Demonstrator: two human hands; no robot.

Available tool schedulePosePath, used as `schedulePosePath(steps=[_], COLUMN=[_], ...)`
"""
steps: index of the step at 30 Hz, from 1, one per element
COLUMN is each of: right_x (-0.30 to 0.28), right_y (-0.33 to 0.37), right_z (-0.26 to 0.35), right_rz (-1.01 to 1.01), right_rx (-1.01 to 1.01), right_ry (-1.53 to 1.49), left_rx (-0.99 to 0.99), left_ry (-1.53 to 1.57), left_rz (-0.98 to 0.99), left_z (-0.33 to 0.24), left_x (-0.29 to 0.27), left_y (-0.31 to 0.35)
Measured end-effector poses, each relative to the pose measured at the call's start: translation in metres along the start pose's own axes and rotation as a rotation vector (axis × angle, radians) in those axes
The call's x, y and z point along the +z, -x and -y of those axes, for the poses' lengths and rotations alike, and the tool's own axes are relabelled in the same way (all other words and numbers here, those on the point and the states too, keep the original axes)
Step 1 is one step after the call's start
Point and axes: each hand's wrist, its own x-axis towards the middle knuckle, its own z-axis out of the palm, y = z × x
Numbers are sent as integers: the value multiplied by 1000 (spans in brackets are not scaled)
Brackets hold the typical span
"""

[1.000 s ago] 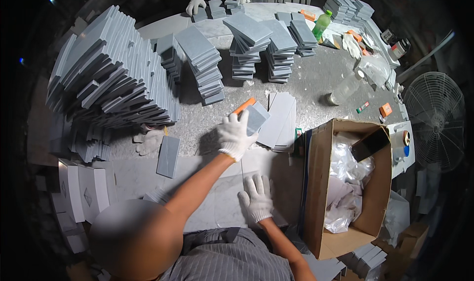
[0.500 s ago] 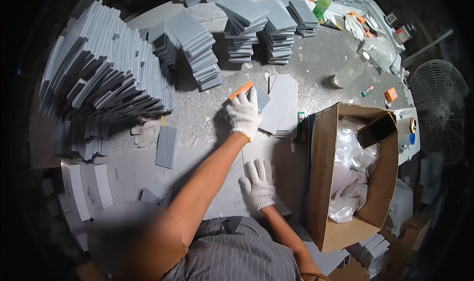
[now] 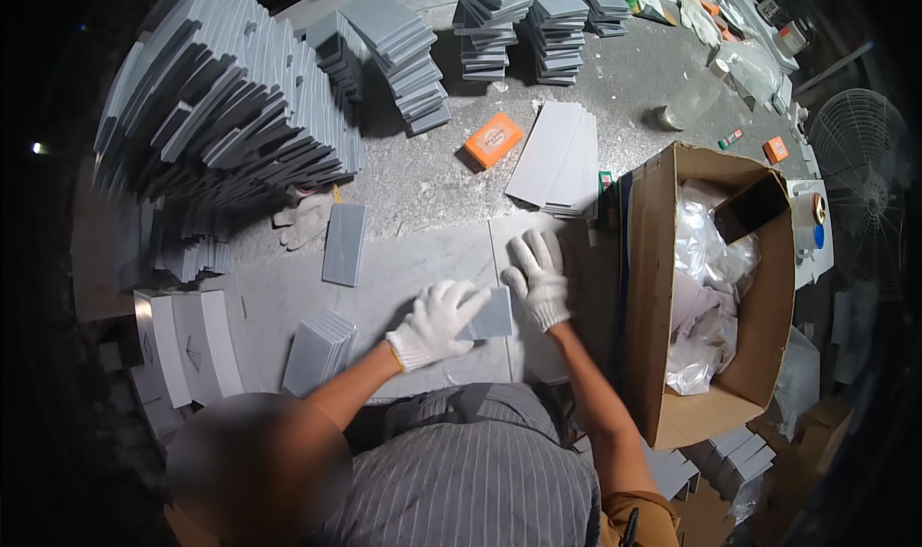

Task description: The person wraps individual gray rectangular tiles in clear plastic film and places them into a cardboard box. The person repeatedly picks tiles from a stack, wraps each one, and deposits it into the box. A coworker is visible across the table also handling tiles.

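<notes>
the landmark for all positions is the open brown cardboard box (image 3: pixel 649 316); "far" means away from the person.

left hand (image 3: pixel 440 324): in a white knitted glove, well left of the box. its fingers and thumb grasp the left part of a small grey rectangular tile (image 3: pixel 494 315). the tile is left of the box, over the white marble slab (image 3: pixel 399 268); whether its underside touches the slab cannot be told.

right hand (image 3: pixel 540 276): in a matching glove, between the tile and the box, near the box's left wall. its fingers are extended and grip nothing; the palm faces the slab.

surrounding items:
- orange rectangular carton (image 3: pixel 494 141): left of the box, toward the far side, on the grey worktop (image 3: pixel 413 187).
- fanned pale flat rectangular pieces (image 3: pixel 555 158): between that carton and the box.
- longer grey rectangular tile (image 3: pixel 344 245): left of the box, beyond the left hand.
- large leaning pile of grey tiles (image 3: pixel 226 105): farthest left of the box.
- clear plastic bottle (image 3: pixel 696 98): just beyond the box's far end.
- crumpled clear plastic bags (image 3: pixel 706 249): inside the box.
</notes>
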Motion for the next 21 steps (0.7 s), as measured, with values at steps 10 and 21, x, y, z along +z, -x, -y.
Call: schedulePosePath(steps=[10, 21], right_x=[-11, -2], right_y=[-5, -4], right_z=[-14, -23], right_rz=[77, 72], right_rx=[-46, -41], right_ry=[-15, -45], left_rx=[122, 188], left_ry=[-66, -121], left_rz=[-31, -30], left_z=[-8, -3], left_x=[53, 55], left_y=[-1, -3])
